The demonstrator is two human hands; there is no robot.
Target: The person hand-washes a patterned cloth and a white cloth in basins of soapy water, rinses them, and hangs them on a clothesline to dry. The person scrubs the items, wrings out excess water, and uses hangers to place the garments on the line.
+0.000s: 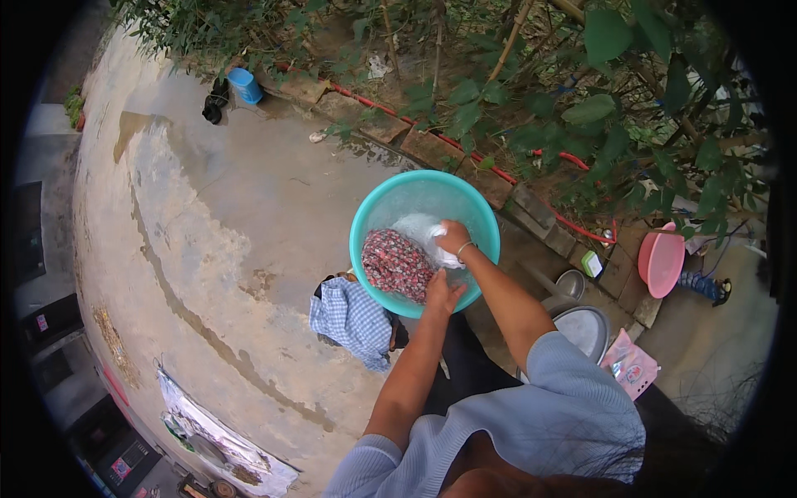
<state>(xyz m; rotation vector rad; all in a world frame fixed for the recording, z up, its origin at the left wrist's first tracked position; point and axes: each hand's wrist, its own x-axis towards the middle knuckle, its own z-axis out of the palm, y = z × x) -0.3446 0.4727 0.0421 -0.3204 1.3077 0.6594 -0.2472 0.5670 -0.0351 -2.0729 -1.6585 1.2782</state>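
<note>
A round turquoise basin (pixel 490 241) holds water, a red, black and white patterned cloth (pixel 394 261) and a white cloth (pixel 418 228). My right hand (pixel 453 238), with a band at its wrist, is closed on the white cloth at the basin's right side. Close to the near rim, my left hand (pixel 445 292) is spread, thumb apart from the fingers, its fingertips at the edge of the patterned cloth. Just outside the basin to the near left lies a blue-and-white checked cloth (pixel 353 319) over something mostly hidden.
Metal basins (pixel 583 330) and a pink bag (pixel 631 365) are at my right. A pink basin (pixel 662 261) leans farther right. Bricks and a red hose (pixel 448 139) border the plants. A blue bucket (pixel 246 85) and dark shoes (pixel 216 101) stand far left on wet concrete.
</note>
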